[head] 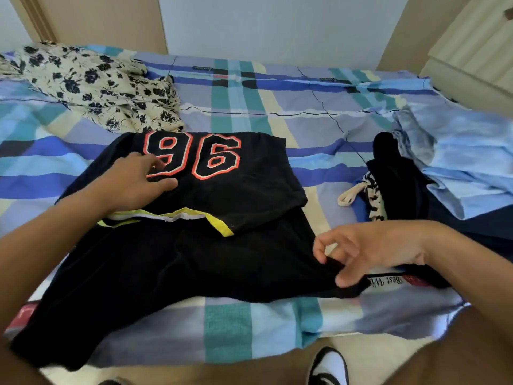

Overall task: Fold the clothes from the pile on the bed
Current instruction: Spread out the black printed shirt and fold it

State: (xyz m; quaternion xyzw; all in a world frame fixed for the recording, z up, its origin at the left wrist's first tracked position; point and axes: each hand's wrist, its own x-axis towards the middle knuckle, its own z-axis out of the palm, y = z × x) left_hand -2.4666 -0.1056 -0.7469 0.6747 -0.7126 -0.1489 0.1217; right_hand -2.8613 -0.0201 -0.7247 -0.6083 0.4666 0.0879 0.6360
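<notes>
A black jersey point(194, 245) with an orange-outlined "96" and a yellow and white collar lies spread on the bed point(249, 93), its upper part folded over. My left hand point(133, 182) rests flat on the fabric beside the number, fingers straight. My right hand point(369, 251) pinches the jersey's right edge between thumb and fingers, lifting it slightly. A pile of clothes point(433, 173) lies at the right: a light blue garment over black and patterned pieces.
A cream garment point(97, 84) with dark flowers lies crumpled at the bed's far left. A pale cabinet point(477, 51) stands at the far right. The near edge of the bed runs below the jersey, with a black and white shoe point(327, 368) on the floor.
</notes>
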